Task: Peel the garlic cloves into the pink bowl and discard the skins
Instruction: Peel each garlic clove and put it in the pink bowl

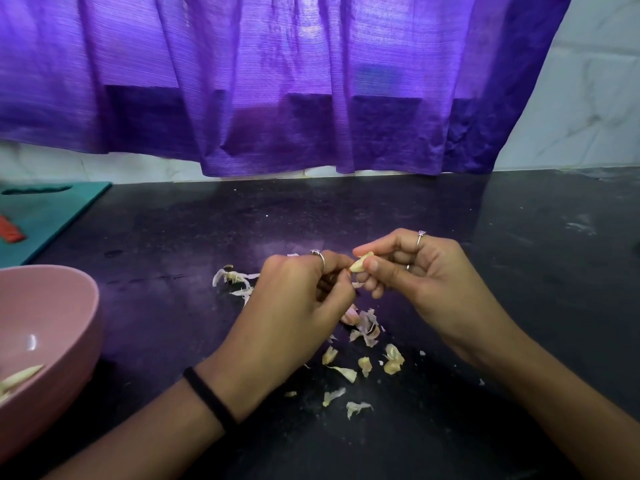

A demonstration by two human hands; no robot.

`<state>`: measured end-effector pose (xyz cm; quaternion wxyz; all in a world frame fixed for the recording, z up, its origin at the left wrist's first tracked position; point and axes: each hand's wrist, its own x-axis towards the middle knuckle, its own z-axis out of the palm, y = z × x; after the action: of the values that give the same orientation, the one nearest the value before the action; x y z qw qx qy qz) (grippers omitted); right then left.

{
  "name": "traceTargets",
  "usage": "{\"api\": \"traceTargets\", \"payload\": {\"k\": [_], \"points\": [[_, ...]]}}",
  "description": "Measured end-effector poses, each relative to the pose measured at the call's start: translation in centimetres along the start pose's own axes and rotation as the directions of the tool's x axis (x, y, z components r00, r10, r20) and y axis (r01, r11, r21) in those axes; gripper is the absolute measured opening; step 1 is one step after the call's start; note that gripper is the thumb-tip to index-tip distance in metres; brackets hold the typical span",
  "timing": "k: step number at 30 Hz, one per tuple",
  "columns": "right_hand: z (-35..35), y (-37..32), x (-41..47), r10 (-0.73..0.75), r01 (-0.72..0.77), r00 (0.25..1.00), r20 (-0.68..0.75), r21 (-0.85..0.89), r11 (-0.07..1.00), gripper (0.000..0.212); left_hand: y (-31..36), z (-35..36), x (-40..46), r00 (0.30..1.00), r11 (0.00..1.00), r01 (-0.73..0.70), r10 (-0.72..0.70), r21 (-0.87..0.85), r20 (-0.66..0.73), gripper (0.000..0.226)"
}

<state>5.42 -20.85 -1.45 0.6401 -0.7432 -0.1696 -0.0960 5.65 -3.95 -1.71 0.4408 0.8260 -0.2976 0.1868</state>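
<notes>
My right hand [412, 271] pinches a pale garlic clove [361, 262] between thumb and forefinger above the dark counter. My left hand [298, 299] has curled fingertips at the clove's lower end, picking at its skin. Loose garlic skins [367, 344] lie scattered on the counter below and between my hands, with more skins [233, 278] to the left. The pink bowl [65, 306] stands at the left edge and holds peeled cloves [19, 375] at its bottom.
A teal cutting board [52, 209] lies at the far left with a red object [10, 230] on it. A purple curtain [277, 81] hangs behind the black counter [519, 254]. White tiled wall shows at the right.
</notes>
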Motion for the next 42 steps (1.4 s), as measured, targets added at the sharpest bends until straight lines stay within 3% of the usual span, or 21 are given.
{"api": "traceTargets", "payload": {"k": [6,13,23,32,42], "points": [[0.1,0.1,0.0,0.030,-0.030,1.000,-0.003,0.078,0.996,0.011,-0.5,-0.2,0.1,0.999,0.997,-0.046,0.045,0.055,0.028,0.022],[0.1,0.2,-0.1,0.024,-0.025,0.999,0.030,0.051,0.998,0.011,-0.6,-0.5,0.2,0.996,0.994,-0.085,0.083,0.067,0.037,0.014],[0.7,0.1,-0.3,-0.102,0.102,0.995,0.018,0.000,0.995,0.016,0.1,-0.3,0.3,0.999,0.998,-0.029,0.032,0.063,-0.034,0.017],[0.2,0.2,-0.3,-0.165,0.170,0.983,0.078,-0.054,0.984,0.017,0.3,-0.8,0.3,0.993,0.982,0.113,-0.106,-0.151,0.056,0.017],[-0.3,0.7,0.0,-0.172,0.179,0.978,0.120,-0.052,0.982,0.018,-0.1,-0.7,0.5,0.964,0.890,0.250,-0.191,-0.382,0.187,0.018]]}}
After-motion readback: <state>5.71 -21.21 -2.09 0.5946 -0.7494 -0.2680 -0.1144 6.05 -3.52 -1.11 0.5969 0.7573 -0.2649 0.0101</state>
